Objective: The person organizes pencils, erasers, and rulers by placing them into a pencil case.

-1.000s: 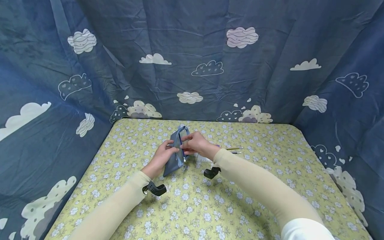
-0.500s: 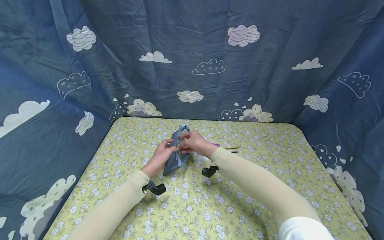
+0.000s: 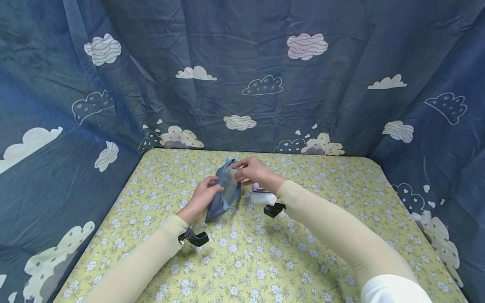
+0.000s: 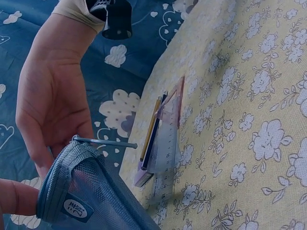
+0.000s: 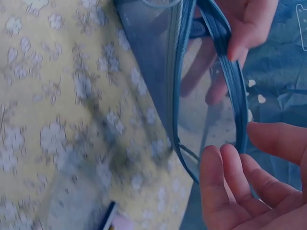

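Note:
A blue mesh zip pencil case (image 3: 228, 185) stands tilted on the table, its mouth spread apart. My left hand (image 3: 202, 197) pinches one side of the zip edge, and some of its fingers show through the sheer wall in the right wrist view. Close at the other side of the mouth, my right hand (image 5: 259, 191) has loosely bent, spread fingers with nothing seen between them. A thin blue zip pull (image 4: 112, 143) sticks out at the case's end in the left wrist view.
Right of the case lie a clear ruler (image 4: 165, 160), a yellow pencil (image 4: 150, 127), a dark pencil (image 4: 156, 129), a pinkish set square (image 4: 178, 93) and a small purple item (image 4: 143, 179). A flowered cloth (image 3: 242, 261) covers the table; a blue cloud-print curtain (image 3: 212, 101) surrounds it.
A slim blue stick held at the case's mouth a second ago is out of sight now. My right hand has drawn back slightly to the right; the left stays on the case.

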Available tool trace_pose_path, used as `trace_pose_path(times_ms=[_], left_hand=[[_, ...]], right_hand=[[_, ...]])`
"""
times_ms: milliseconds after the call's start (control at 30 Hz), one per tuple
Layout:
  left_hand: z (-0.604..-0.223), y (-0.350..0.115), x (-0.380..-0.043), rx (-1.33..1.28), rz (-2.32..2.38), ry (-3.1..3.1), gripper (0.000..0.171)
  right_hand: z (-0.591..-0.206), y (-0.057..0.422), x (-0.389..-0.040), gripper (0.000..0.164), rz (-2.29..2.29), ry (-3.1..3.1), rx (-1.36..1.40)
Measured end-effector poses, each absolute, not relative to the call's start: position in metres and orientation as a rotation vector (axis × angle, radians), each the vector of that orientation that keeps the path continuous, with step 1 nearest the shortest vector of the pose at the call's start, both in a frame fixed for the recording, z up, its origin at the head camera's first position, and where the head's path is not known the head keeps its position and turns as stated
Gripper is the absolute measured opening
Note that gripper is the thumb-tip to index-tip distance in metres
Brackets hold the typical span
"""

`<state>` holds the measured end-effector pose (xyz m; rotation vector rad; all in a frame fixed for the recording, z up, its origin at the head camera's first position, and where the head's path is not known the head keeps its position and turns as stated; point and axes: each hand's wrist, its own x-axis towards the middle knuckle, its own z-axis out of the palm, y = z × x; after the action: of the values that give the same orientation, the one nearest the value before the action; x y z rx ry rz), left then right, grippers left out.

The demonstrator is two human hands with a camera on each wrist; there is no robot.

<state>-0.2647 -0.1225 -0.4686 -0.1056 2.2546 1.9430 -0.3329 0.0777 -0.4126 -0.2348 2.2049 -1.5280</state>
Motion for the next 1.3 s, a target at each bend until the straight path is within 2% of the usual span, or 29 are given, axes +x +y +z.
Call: trace_pose_path(times_ms=[500, 833, 1300], left_hand=[[-0.465, -0.129, -0.261, -0.088, 1.977, 2.199, 0.052], [-0.463, -0.131, -0.262, -0.138, 1.977, 2.157, 0.048], [-0.458, -0.135, -0.263, -0.135, 1.877, 2.274, 0.047]], right_hand=[[-0.401, 0.118, -0.336, 0.04, -1.282, 2.472, -0.405], [-0.412, 0.152, -0.336, 0.039, -0.799, 2.872, -0.601], [-0.424, 0.206, -0.341, 0.038, -0.63, 2.931, -0.634]])
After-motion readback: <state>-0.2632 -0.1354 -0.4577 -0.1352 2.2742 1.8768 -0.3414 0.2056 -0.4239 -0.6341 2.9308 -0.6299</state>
